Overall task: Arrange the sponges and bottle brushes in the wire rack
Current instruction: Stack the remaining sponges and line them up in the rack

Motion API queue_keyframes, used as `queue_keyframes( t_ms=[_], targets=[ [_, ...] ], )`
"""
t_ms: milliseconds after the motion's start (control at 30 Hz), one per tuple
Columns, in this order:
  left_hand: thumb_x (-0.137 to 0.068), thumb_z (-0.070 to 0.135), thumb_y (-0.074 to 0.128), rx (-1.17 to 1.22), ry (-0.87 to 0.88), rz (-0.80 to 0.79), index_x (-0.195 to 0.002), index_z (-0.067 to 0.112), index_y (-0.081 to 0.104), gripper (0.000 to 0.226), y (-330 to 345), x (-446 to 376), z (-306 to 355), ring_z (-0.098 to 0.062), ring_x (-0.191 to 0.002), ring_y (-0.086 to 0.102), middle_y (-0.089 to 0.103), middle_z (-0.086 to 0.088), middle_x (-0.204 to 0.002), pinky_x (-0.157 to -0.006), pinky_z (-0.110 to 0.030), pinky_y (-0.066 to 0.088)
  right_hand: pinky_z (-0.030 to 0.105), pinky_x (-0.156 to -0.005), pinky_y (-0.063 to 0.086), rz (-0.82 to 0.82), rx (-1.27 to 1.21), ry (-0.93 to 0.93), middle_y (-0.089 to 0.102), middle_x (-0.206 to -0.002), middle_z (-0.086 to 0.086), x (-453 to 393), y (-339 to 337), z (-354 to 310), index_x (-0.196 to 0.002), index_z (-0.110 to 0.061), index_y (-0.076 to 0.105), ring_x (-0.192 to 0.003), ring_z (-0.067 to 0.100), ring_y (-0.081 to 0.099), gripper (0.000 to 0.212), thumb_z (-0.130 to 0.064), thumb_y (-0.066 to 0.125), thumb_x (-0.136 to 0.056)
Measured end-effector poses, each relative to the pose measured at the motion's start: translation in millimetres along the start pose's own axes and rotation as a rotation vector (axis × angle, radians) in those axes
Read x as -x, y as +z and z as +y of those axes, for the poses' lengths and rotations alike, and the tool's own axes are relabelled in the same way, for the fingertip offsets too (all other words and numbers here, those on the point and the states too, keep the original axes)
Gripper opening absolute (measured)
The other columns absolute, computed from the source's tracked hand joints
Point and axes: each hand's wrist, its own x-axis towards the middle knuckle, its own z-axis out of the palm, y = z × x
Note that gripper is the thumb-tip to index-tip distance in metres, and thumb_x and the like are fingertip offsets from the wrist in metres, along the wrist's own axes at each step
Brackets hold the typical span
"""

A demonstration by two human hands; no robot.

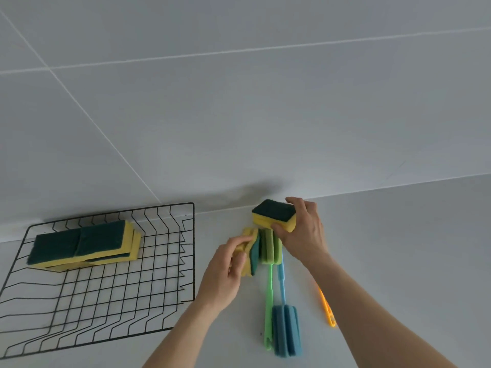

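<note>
A black wire rack [148, 274] lies on the counter at the left, with several yellow-and-green sponges [85, 244] stacked in its far left corner. My right hand [305, 229] grips a yellow sponge with a dark green top [273, 212], lifted near the wall. My left hand [228, 269] holds another yellow-and-green sponge [252, 251] standing on edge. Between the hands lies a green bottle brush [269, 285], its foam head under my right hand. A blue bottle brush [287, 329] lies beside it, foam head toward me. An orange brush handle [327, 306] shows behind my right forearm.
The grey counter [398, 248] meets a tiled wall [239, 102] just behind the sponges. The rack's right edge stands a short way left of my left hand.
</note>
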Motion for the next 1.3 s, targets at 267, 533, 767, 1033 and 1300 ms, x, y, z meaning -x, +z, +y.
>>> queue_keyframes(
  t_ms=[267,533,767,1033,1300],
  targets=[
    [-0.093,0.058,0.038,0.132,-0.277,0.24,-0.111,0.018,0.063,0.05,-6.2,-8.7,16.9,-0.022,-0.102,0.057,0.061,-0.009,-0.111,-0.082,-0.032,0.048,0.029,-0.08,0.039,0.006,-0.041,-0.002,0.044,-0.114,-0.005,10.0,-3.5,-0.7,-0.129,-0.027,0.052,-0.09,0.013,0.047,0.065,-0.031,0.085,-0.073],
    [-0.085,0.025,0.065,-0.36,-0.362,0.056,-0.124,0.025,0.034,0.05,1.6,0.2,11.1,-0.02,-0.084,0.06,0.059,-0.001,-0.102,-0.066,-0.034,0.05,0.036,-0.094,0.051,-0.212,-0.187,-0.042,0.039,-0.126,-0.003,12.0,-6.4,-14.3,-0.145,-0.022,0.038,-0.112,0.018,0.048,0.085,-0.014,0.078,-0.07],
    [-0.094,0.012,0.057,-0.367,-0.22,0.035,-0.157,0.024,0.018,0.074,-3.5,10.5,2.9,-0.023,-0.137,0.036,0.034,-0.005,-0.152,-0.112,-0.035,0.033,0.037,-0.1,0.049,-0.483,-0.107,-0.221,0.048,-0.128,-0.006,12.4,-14.2,-25.8,-0.135,-0.032,0.047,-0.117,0.017,0.05,0.076,-0.006,0.079,-0.071],
    [-0.057,0.063,0.084,-0.59,0.046,0.144,-0.156,0.033,0.001,0.133,-18.8,26.4,10.9,-0.019,-0.136,0.031,0.044,0.002,-0.142,-0.12,-0.039,0.018,0.041,-0.102,0.046,-0.631,0.194,-0.475,0.043,-0.146,-0.01,9.6,0.6,-49.4,-0.142,-0.04,0.037,-0.13,0.02,0.041,0.085,0.001,0.072,-0.077],
    [-0.061,0.084,0.063,-0.917,-0.077,0.173,-0.151,0.016,0.023,0.119,-8.6,33.2,6.4,-0.025,-0.143,0.03,0.058,0.001,-0.129,-0.122,-0.052,0.002,0.045,-0.104,0.043,-0.762,0.408,-0.576,0.04,-0.151,-0.004,4.4,19.0,-62.2,-0.145,-0.042,0.03,-0.135,0.025,0.039,0.091,0.005,0.07,-0.077]
  ],
)
